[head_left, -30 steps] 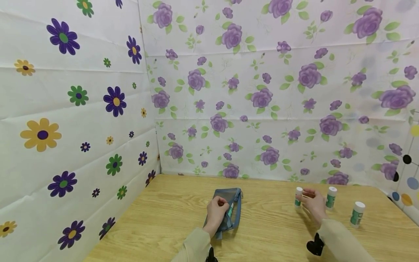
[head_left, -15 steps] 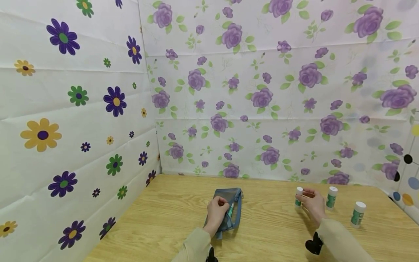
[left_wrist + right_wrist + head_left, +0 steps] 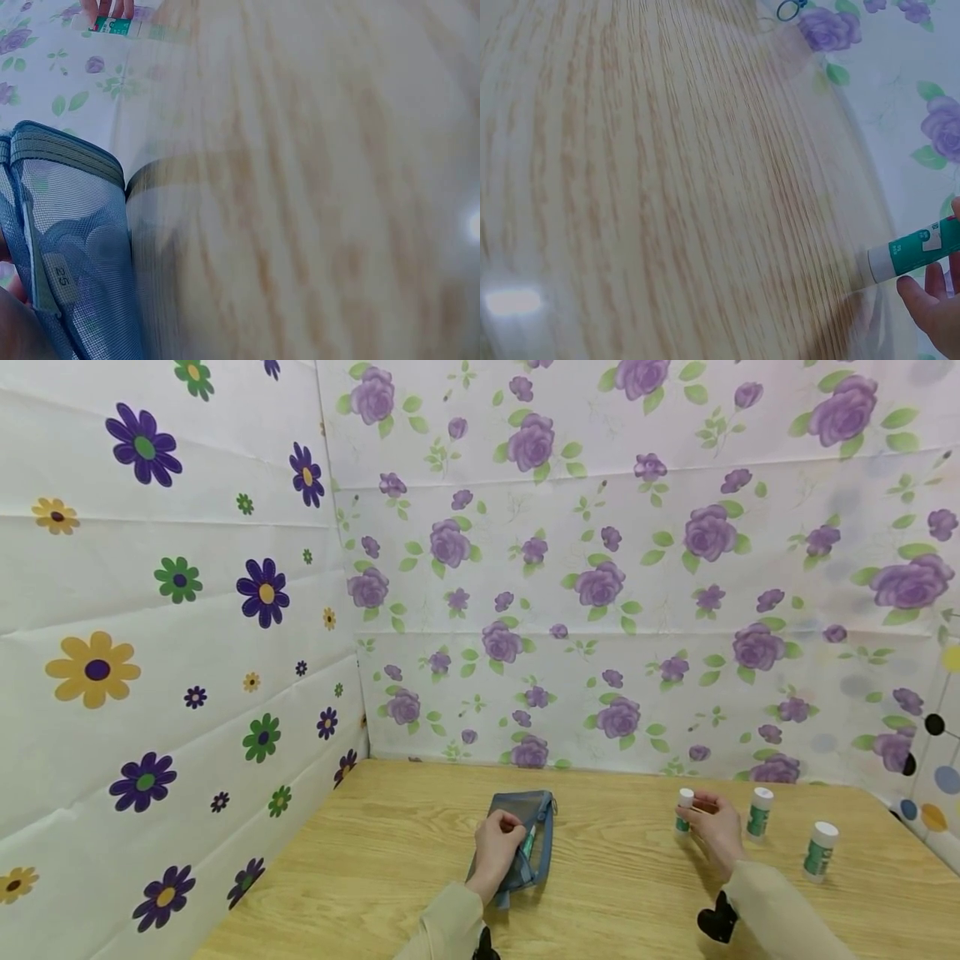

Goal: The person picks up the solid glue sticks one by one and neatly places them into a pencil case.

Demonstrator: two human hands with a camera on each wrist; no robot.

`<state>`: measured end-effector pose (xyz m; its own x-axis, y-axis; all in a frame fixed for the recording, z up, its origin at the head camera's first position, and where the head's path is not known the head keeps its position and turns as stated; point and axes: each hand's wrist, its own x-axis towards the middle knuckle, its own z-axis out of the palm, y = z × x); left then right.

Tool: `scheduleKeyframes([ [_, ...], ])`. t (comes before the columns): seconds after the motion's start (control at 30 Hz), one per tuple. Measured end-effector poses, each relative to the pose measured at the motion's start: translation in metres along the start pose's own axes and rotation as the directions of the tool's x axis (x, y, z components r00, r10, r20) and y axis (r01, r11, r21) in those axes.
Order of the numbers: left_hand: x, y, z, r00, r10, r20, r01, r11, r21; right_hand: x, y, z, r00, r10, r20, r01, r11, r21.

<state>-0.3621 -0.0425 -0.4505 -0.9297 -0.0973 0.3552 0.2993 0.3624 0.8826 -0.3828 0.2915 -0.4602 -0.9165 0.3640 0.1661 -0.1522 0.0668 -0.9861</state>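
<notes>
My left hand (image 3: 497, 845) pinches the edge of a blue-grey mesh pouch (image 3: 542, 852) on the table. The pouch gapes, and a slim green and white thing (image 3: 529, 842) shows inside it. In the left wrist view, the mesh pouch (image 3: 82, 240) fills the left side, and a tag reading 25 shows through the netting. Farther right, my right hand (image 3: 718, 828) holds a small glue stick (image 3: 683, 814) upright on the table, its white cap on top. The right wrist view shows this green-labelled glue stick (image 3: 915, 253) between thumb and fingers.
Two larger glue sticks, one medium (image 3: 759, 814) and one big (image 3: 818, 852), stand upright to the right of my right hand. The wooden table (image 3: 615, 893) ends at flower-patterned sheets (image 3: 600, 693) at the back and left.
My right wrist has shifted very slightly left. Both hands keep their holds, and the pouch and glue sticks stay in place.
</notes>
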Motion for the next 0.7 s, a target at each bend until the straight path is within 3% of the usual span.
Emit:
scheduleKeyframes([
  [0.17,0.001,0.0,0.001,1.0,0.007,-0.002,-0.007,1.0,0.002,0.001,0.001,0.001,0.999,0.033,0.007,-0.034,0.999,0.027],
  [0.47,0.0,-0.001,0.001,1.0,0.007,-0.003,-0.007,1.0,-0.011,-0.007,-0.01,0.005,0.999,0.028,0.024,-0.025,0.995,-0.092],
  [0.7,0.001,-0.002,0.002,1.0,0.002,-0.009,-0.002,1.0,-0.016,-0.006,-0.008,0.008,1.0,0.023,-0.005,-0.023,0.999,-0.048],
])
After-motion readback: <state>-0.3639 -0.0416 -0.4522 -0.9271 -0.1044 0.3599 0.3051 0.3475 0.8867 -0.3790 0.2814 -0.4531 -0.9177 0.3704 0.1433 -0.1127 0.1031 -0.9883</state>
